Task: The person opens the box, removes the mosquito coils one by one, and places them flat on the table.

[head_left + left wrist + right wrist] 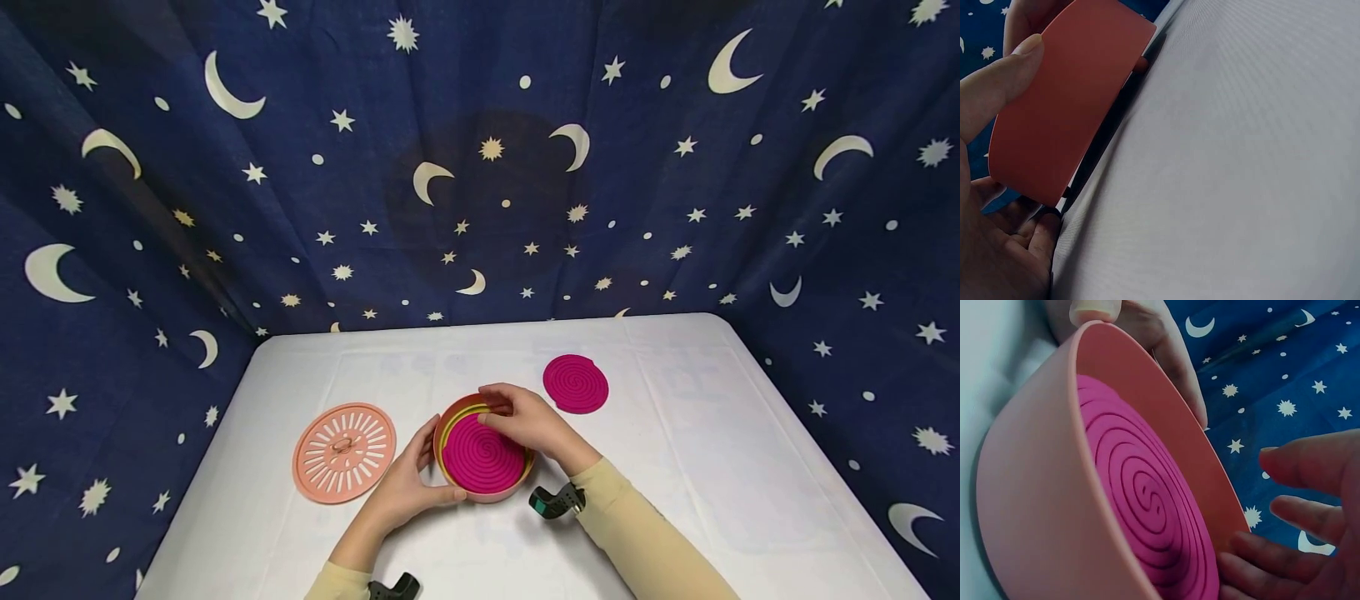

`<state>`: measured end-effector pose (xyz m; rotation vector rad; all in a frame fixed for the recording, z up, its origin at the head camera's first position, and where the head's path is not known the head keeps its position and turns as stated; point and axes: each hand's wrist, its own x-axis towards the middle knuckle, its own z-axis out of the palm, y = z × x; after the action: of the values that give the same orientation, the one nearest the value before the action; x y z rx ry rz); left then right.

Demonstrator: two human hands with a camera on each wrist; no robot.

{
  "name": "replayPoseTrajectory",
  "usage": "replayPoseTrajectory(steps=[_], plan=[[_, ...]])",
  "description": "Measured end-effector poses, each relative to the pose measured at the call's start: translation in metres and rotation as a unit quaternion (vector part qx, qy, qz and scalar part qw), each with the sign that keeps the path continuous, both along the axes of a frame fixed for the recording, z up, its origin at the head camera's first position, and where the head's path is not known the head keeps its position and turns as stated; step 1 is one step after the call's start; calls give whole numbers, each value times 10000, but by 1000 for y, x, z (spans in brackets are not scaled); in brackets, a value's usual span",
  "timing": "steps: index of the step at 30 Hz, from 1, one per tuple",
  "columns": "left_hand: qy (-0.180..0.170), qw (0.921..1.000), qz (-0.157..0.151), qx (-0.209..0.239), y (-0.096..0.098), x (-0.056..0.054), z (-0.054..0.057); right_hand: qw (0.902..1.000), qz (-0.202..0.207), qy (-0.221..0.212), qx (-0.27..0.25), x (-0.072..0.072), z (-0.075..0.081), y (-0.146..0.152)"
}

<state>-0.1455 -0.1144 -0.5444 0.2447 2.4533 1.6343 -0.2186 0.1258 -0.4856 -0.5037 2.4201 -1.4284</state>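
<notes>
A round, salmon-coloured mosquito coil holder (489, 497) stands on the table, with small feet under it in the left wrist view. Inside lies a pink mosquito coil (483, 454), with yellow curved edges (448, 429) showing beside it at the left and back. My left hand (408, 483) grips the holder's left side, thumb at the front rim and fingers round the back. Over the holder's far right side, my right hand (528, 421) has its fingers loosely bent. In the right wrist view, its lower fingers (1266, 565) dip inside near the coil's edge, while thumb and forefinger stay apart.
A slotted salmon lid (311, 467) with a small metal clip (342, 446) in its middle lies left of the holder. Another pink mosquito coil (576, 384) lies on the white table (712, 467) at the back right. A starry blue curtain (495, 233) surrounds the table.
</notes>
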Motion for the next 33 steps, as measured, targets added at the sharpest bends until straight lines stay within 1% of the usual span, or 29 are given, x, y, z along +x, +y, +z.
replayPoseTrajectory(steps=[5,11,17,21,27,33], plan=[[12,10000,-30,-11,0,0,-1,9999,11,73,122,2,1,-1],[14,10000,-28,-1,0,-1,-1,9998,-94,135,141,2,1,0],[-5,10000,-39,-21,0,-1,-1,9995,-165,265,97,0,2,-1],[9,10000,-44,25,0,-1,-1,9995,-203,237,26,-1,1,-1],[31,10000,-35,32,0,-1,-2,9998,-99,180,21,-1,0,0],[-4,10000,-1,17,0,0,-2,9995,37,292,87,-2,-1,-1]])
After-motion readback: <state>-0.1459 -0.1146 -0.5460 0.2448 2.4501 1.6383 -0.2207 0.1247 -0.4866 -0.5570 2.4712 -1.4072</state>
